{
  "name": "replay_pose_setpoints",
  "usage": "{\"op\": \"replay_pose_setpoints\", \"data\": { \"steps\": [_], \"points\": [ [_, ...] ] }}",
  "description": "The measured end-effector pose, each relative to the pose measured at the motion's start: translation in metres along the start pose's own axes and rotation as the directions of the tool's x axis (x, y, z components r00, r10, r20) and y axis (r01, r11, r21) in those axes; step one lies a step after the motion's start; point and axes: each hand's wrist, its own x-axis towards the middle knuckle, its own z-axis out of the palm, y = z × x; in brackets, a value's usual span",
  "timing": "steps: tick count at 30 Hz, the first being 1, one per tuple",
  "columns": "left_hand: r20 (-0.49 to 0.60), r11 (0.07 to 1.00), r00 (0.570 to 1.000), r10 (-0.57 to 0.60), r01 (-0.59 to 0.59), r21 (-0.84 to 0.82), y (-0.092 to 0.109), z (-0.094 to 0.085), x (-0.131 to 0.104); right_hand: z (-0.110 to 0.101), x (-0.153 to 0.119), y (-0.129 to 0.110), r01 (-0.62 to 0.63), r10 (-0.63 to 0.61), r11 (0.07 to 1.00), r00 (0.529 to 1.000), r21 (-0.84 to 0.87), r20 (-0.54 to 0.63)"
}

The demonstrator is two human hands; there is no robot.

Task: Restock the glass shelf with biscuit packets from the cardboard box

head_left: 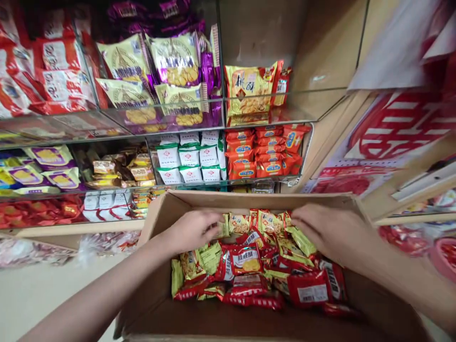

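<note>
An open cardboard box (256, 200) holds many small snack packets, red ones (246, 259) in the middle and front and yellow ones (239, 223) along the back. My left hand (194, 230) reaches in over the back left, its curled fingertips beside a yellow packet. My right hand (322, 228) is over the back right, fingers bent down at the end of the row of yellow packets. Motion blurs both hands, and whether either one grips a packet cannot be made out.
Behind the box stands a shelf with glass dividers (221, 107). It bears yellow packets (249, 92), orange packets (270, 152), white and green packets (190, 159) and purple-edged packets (174, 59). Red decorations (402, 126) are at the right, and a pink basket (445, 254) is at the right edge.
</note>
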Motion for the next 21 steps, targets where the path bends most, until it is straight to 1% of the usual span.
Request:
{"op": "replay_pose_setpoints", "data": {
  "steps": [1, 2, 3, 4, 6, 9, 11, 13, 15, 16, 19, 21],
  "points": [
    [0.110, 0.998, 0.994, -0.026, 0.031, -0.047, 0.004, 0.008, 0.006, 0.021, -0.011, 0.013, 0.012, -0.010, 1.000, 0.989, -0.017, 0.149],
    [0.190, 0.994, 0.980, -0.052, 0.068, -0.081, 0.007, 0.017, 0.012, 0.040, -0.018, 0.024, 0.002, 0.005, 1.000, 0.967, -0.028, 0.255],
    [0.239, 0.990, 0.968, -0.075, 0.101, -0.101, 0.010, 0.027, 0.019, 0.055, -0.023, 0.033, 0.025, -0.004, 0.998, 0.945, -0.062, 0.327],
    [0.267, 0.986, 0.959, -0.094, 0.127, -0.107, 0.012, 0.038, 0.026, 0.067, -0.026, 0.039, 0.034, -0.002, 0.996, 0.936, -0.084, 0.353],
    [0.278, 0.983, 0.953, -0.125, 0.157, -0.097, 0.017, 0.062, 0.040, 0.082, -0.028, 0.045, 0.063, -0.024, 0.993, 0.936, -0.102, 0.351],
    [0.302, 0.972, 0.934, -0.192, 0.223, -0.073, 0.023, 0.095, 0.052, 0.090, -0.027, 0.043, 0.098, -0.074, 0.994, 0.939, -0.053, 0.337],
    [0.323, 0.963, 0.920, -0.221, 0.258, -0.077, 0.024, 0.105, 0.054, 0.090, -0.027, 0.041, 0.129, -0.120, 0.992, 0.935, -0.003, 0.334],
    [0.340, 0.956, 0.916, -0.215, 0.268, -0.117, 0.023, 0.104, 0.052, 0.089, -0.026, 0.037, 0.165, -0.171, 0.985, 0.938, 0.045, 0.302],
    [0.331, 0.947, 0.926, -0.184, 0.257, -0.192, 0.021, 0.093, 0.050, 0.088, -0.024, 0.031, 0.172, -0.193, 0.979, 0.952, 0.108, 0.236],
    [0.313, 0.939, 0.935, -0.166, 0.246, -0.238, 0.021, 0.086, 0.049, 0.088, -0.023, 0.026, 0.151, -0.179, 0.977, 0.963, 0.149, 0.199],
    [0.229, 0.897, 0.966, -0.123, 0.207, -0.391, 0.028, 0.066, 0.048, 0.090, -0.016, 0.010, 0.053, -0.089, 0.968, 0.987, 0.245, 0.137],
    [0.158, 0.854, 0.980, -0.125, 0.187, -0.485, 0.039, 0.059, 0.049, 0.091, -0.009, 0.001, -0.056, 0.029, 0.955, 0.995, 0.293, 0.096]
  ]
}}
